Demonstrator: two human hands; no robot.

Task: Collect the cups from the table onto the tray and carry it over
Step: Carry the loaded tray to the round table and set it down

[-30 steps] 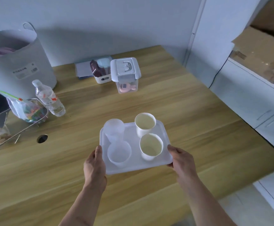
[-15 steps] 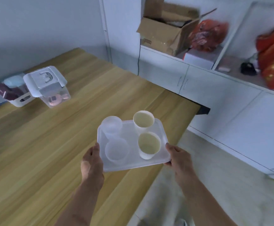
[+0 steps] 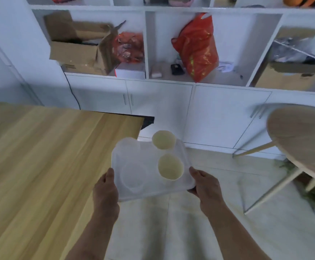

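A white plastic tray (image 3: 149, 192) is held in the air past the wooden table's right edge, over the floor. My left hand (image 3: 106, 188) grips its left rim and my right hand (image 3: 203, 184) grips its right rim. On it stand two white paper cups, one at the back (image 3: 163, 139) and one nearer (image 3: 170, 167). Two translucent plastic cups stand on the left half, one at the back (image 3: 127, 145) and one nearer (image 3: 133, 178). The frame is blurred by motion.
The wooden table (image 3: 40, 156) lies to the left. A round wooden table (image 3: 303, 136) on thin legs stands at the right. White cabinets (image 3: 162, 102) with shelves holding a cardboard box (image 3: 77, 47) and red bags (image 3: 196, 45) face me. Pale floor lies below.
The view has swung right from the table to the cabinets. The tray, held in both hands, has left the tabletop and now hangs over the floor beyond the table edge.
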